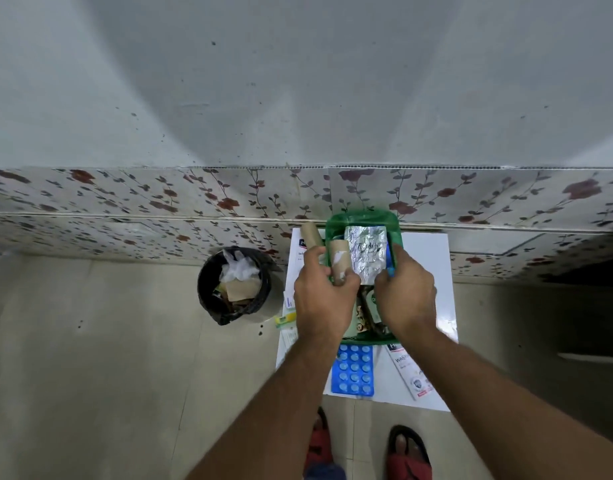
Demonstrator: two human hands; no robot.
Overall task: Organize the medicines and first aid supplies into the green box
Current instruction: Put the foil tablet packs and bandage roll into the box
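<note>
A green box (362, 219) stands on a white table (433, 271) against the tiled wall. A silver foil pill strip (365, 252) lies tilted in the box, and my right hand (403, 292) grips its near edge over the box's right side. My left hand (324, 292) is closed on a brown bandage roll (340, 259) at the box's left rim. A second brown roll (312, 234) sits just left of the box. A blue blister pack (354, 370) and a white sachet (410, 374) lie on the table in front of the box.
A black bin (234, 285) lined with a bag and holding rubbish stands on the floor left of the table. White leaflets and a small yellow-green packet (286, 319) lie at the table's left edge. My feet in red sandals are below the table's near edge.
</note>
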